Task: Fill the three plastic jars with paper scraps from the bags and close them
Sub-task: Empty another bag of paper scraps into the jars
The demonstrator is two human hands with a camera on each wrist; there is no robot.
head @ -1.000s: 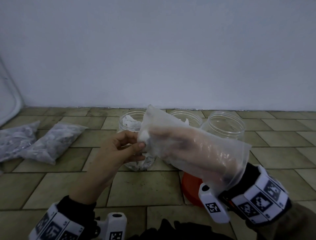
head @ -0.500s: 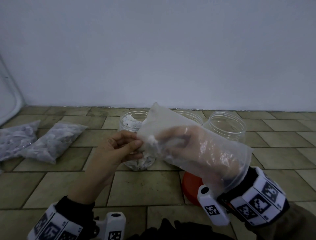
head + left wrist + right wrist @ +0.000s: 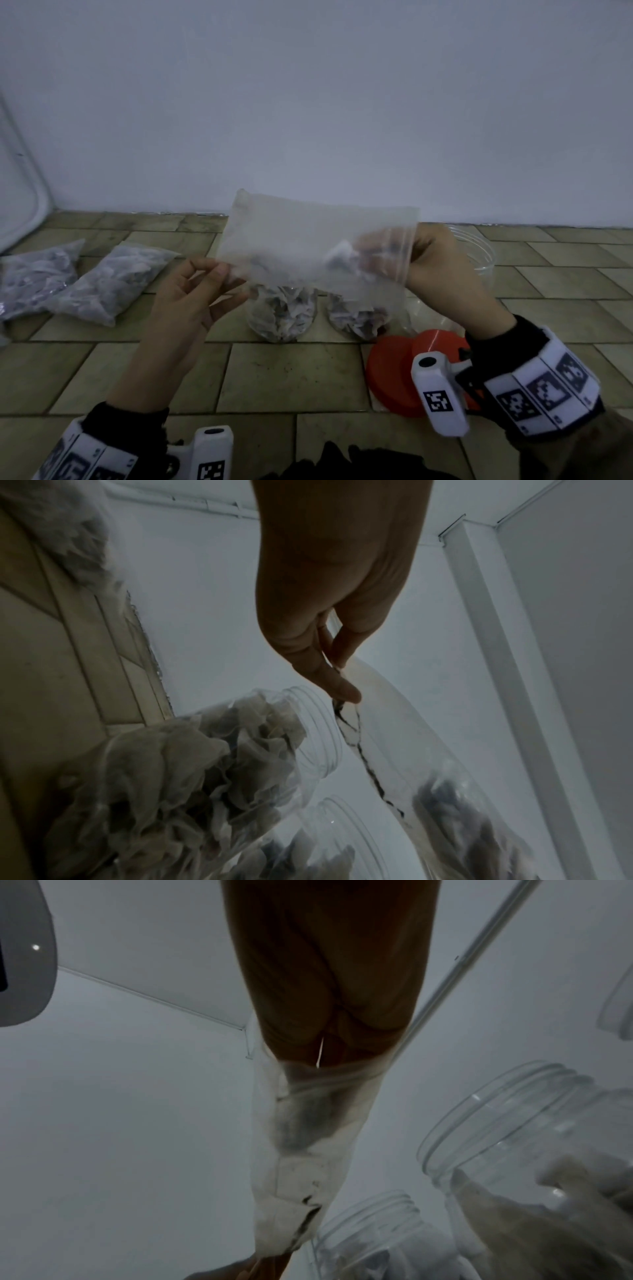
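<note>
Head view: left hand (image 3: 191, 298) pinches bag (image 3: 308, 250) corner, right hand (image 3: 445, 274) grips its mouth; limp, light, slippery film, seemingly near-empty. Hold edges.

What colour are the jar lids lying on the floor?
Orange-red; the jar lids show best in the head view.

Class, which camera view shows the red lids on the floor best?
The head view: the red lids lie on the tiles in front of the jars, partly behind the right hand's wrist camera. Neither wrist view shows them; both show only hands, the bag and jars.
</note>
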